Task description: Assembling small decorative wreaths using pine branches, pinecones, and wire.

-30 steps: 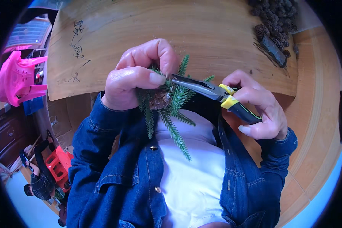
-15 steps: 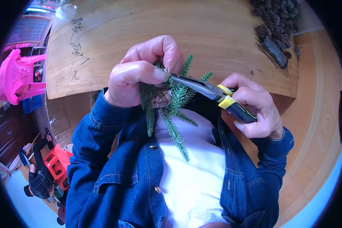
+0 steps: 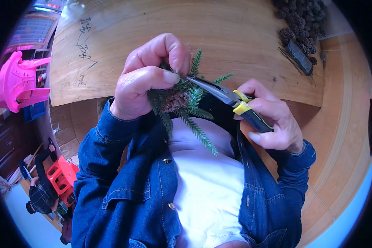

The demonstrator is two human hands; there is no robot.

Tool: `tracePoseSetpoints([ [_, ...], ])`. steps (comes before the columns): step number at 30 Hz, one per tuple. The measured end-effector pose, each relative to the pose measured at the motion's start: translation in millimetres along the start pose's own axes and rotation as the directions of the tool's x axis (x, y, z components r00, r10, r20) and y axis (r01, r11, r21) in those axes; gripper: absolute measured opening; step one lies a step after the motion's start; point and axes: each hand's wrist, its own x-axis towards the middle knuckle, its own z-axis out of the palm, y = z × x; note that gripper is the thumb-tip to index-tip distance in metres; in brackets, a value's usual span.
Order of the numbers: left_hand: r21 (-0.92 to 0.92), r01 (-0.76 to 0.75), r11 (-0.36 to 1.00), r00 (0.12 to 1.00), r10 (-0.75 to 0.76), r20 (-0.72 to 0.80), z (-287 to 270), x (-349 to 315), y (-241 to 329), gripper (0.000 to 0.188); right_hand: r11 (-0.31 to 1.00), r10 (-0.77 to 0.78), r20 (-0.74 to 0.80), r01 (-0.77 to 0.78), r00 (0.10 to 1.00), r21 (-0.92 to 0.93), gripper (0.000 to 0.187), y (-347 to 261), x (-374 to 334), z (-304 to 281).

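My left hand [image 3: 146, 80] pinches a green artificial pine sprig [image 3: 199, 134] near its top, thumb and forefinger close together. A brown pine cone [image 3: 175, 101] sits among the sprig's needled branches, below my left fingers. My right hand [image 3: 275, 118] is wrapped round long-nose pliers [image 3: 221, 94] with black and yellow handles. The pliers' narrow jaws point left and reach the top of the sprig beside my left thumb. What the jaw tips grip there is too small to make out.
On the wooden table [image 3: 227, 37] ahead, a heap of pine cones [image 3: 301, 20] lies at the far right. Next to it is a bundle of thin dark wires [image 3: 299, 57]. A pink plastic chair [image 3: 16, 82] stands at left; a person [image 3: 43, 196] is beside red stools [image 3: 62, 175] at lower left.
The sprig has tilted, its lower branch swinging to the right, and more of the pine cone shows. The pliers and my right hand have shifted slightly left.
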Motion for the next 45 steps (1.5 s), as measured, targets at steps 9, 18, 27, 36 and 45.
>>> tracePoseSetpoints([
  [9,-0.182,0.022,0.983,0.999,-0.027,-0.025,-4,-2,-4,0.018,1.0,-0.002,0.019,0.002,1.0,0.021,0.032,-4,9,3],
  [18,-0.102,-0.004,0.995,0.997,-0.004,-0.077,-8,-9,6,0.016,0.997,-0.049,0.026,0.05,0.998,-0.053,0.029,-9,25,8],
  [27,0.155,-0.13,0.979,0.972,0.156,-0.174,-22,-17,32,0.013,0.99,-0.14,0.046,0.139,0.989,0.024,0.031,-15,54,11],
  [36,0.405,-0.136,0.904,0.806,0.339,-0.486,-76,-30,86,0.012,1.0,0.0,-0.065,0.002,0.998,0.027,0.032,-16,55,11],
  [45,0.435,-0.076,0.897,0.749,0.339,-0.57,-154,-29,113,0.022,0.999,0.038,-0.24,-0.043,0.97,-0.014,0.031,-12,28,6],
])
